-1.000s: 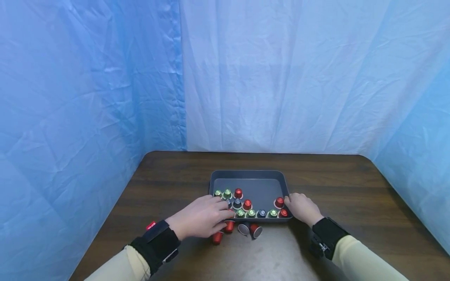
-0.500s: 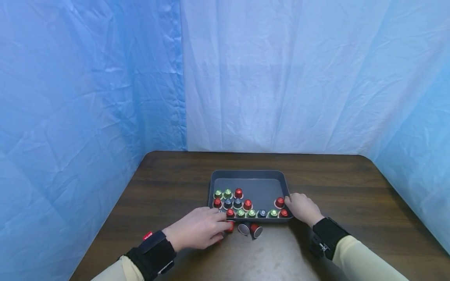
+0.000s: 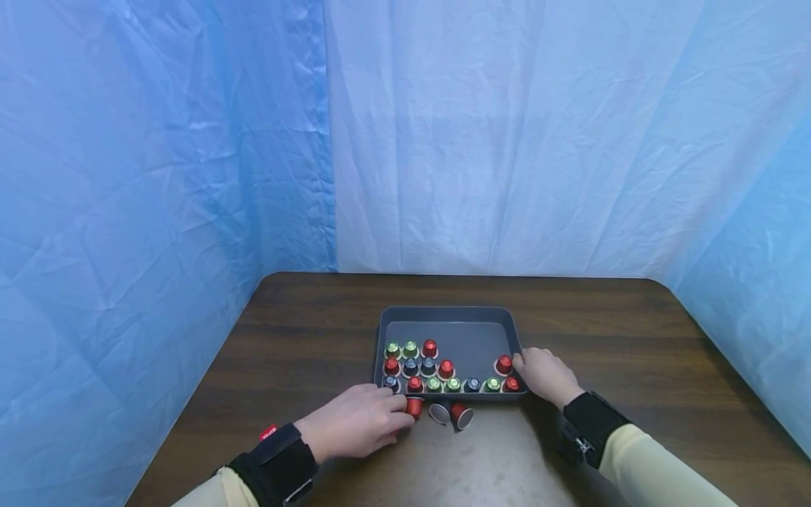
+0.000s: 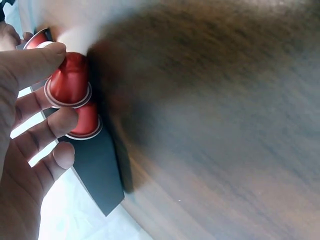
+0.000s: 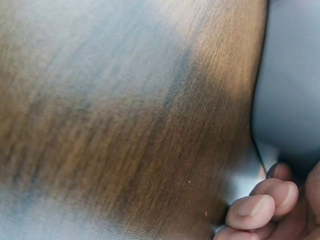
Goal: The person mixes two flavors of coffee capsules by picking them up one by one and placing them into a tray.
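Observation:
My left hand is by the front left of a dark baking tray. In the left wrist view its thumb and fingers pinch a red coffee capsule; from the head this one is mostly hidden by the hand. Just beyond it, against the tray's outer wall, lies another red capsule. At the tray's right side, my right hand grips the rim with curled fingers. Inside the tray, green, red and dark blue capsules stand upside down, including a dark blue capsule in the front left corner.
Before the tray's front wall, a dark capsule and a tipped red capsule lie on the brown wooden table. Light blue sheets hang behind the table and at both sides.
The left hand has drawn back from inside the tray toward me, down to the capsules on the table. A red and a dark blue capsule it covered now show at the tray's left. The right hand stays put.

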The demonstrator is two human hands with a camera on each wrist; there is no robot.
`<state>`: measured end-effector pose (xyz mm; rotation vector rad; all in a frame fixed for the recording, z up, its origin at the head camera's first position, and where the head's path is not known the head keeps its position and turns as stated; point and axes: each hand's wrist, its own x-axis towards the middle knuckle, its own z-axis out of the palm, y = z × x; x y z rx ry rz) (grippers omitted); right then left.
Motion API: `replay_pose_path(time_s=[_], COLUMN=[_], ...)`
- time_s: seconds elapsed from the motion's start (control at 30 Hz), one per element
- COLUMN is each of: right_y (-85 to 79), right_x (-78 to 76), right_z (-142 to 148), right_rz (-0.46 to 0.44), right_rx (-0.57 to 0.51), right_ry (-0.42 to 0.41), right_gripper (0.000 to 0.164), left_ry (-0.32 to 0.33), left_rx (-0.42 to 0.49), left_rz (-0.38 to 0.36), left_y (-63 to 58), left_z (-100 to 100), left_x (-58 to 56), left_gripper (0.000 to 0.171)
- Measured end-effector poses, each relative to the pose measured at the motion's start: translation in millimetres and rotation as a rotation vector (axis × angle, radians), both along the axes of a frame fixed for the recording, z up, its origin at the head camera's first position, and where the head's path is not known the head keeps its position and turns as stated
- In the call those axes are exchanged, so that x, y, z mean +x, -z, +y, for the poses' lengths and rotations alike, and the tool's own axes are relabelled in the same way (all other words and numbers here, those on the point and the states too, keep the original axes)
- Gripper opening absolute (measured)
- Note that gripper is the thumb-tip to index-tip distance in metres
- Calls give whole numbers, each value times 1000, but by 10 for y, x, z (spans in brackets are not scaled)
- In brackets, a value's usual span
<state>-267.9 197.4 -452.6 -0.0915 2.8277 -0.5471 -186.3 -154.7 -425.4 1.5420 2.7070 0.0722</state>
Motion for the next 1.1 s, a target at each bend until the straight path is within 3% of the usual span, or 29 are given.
replay_pose_path(time_s=[0.63,0.77,0.93,1.1], right_y=[4,14,18,5], right_x=[-8,-9,-3,1], right_z=[-2,1,6,5], right_rz=[-7,0,1,-4], right_rx=[-8,-4,0,-6], right_ry=[10,0,-5,-1], right_gripper=[38,37,37,38], left_ry=[43,48,55,61], left_rx=[10,14,20,39], left_rz=[-39,-25,-28,-16], left_y=[91,99,53,-73], left_z=[10,19,11,27], left_x=[51,61,76,74], left_gripper=[40,30,24,27])
